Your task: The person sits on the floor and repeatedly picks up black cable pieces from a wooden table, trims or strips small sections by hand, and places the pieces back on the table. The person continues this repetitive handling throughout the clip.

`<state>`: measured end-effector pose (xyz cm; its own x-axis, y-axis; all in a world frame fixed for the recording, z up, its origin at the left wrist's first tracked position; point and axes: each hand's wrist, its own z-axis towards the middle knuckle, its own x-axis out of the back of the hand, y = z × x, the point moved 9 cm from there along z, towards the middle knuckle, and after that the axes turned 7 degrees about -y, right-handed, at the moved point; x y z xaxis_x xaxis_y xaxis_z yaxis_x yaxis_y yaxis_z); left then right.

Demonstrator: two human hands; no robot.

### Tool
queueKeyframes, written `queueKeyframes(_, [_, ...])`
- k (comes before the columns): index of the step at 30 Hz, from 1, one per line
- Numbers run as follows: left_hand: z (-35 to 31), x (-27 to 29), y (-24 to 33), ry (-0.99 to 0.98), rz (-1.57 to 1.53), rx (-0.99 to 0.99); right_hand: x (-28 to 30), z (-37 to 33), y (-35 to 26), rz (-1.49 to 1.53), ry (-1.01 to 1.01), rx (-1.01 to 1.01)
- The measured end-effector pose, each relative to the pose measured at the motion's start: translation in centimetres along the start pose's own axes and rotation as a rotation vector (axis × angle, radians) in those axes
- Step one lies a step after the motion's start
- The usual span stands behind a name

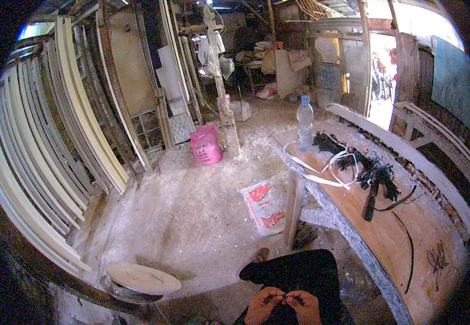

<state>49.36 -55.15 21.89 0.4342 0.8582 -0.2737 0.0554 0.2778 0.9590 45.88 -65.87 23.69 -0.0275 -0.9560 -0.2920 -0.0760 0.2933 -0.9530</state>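
Low in the head view, my left hand (264, 305) and my right hand (303, 307) meet over my dark-clothed lap. Both have their fingers pinched together around something small and dark between them, too small to name. To their right stands a wooden table (349, 216). On it lie bundles of black strands (381, 176), a dark handle-like piece (370, 206), a looped white strap (313, 176) and a long black cord (411, 246). A tangle of thin dark wire (437, 260) rests nearer me. A clear plastic bottle (305, 124) stands upright at the table's far end.
Long pale boards (40, 141) lean along the left wall. A pink plastic bag (206, 146) sits by a post (225, 119). A printed sack (265, 206) lies flat beside the table leg. At lower left is a round, flat-topped object (144, 278). A bright doorway (382, 76) opens at far right.
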Motion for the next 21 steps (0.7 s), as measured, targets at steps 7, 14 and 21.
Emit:
queueKeyframes(7, [-0.3, 0.3, 0.4, 0.009, 0.13, 0.022, 1.1, 0.5, 0.6, -0.364, 0.053, 0.037])
queueKeyframes(14, [-0.2, 0.0, 0.0, -0.116, -0.033, 0.044, -0.3, -0.7, -2.7, -0.307, -0.002, 0.182])
queueKeyframes(21, [0.1, 0.0, -0.6, -0.227, 0.018, 0.064, -0.8, -0.4, -3.3, -0.218, 0.012, 0.202])
